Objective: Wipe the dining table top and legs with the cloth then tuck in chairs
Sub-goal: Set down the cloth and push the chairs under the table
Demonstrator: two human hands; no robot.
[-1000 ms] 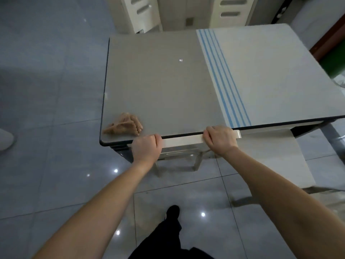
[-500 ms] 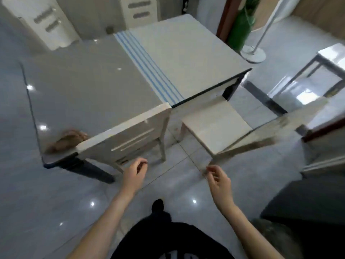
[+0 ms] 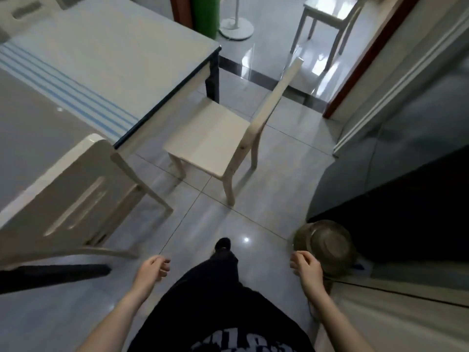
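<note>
One chair (image 3: pixel 63 199) sat tucked against the dining table (image 3: pixel 106 72) edge. The left hand (image 3: pixel 152 271) and right hand (image 3: pixel 305 269) hung empty, fingers loosely curled, probably heading for the second chair (image 3: pixel 215 143), which stood out near the table's corner. No cloth was visible.

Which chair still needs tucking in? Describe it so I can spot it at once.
Start at the dining table with the blue stripes, and follow its near edge to the dark leg at the corner. The chair stands just this side of that leg, its cream seat fully out on the floor tiles. Unlike the chair at the left, whose back sits against the table edge, this one is pulled clear.
</note>
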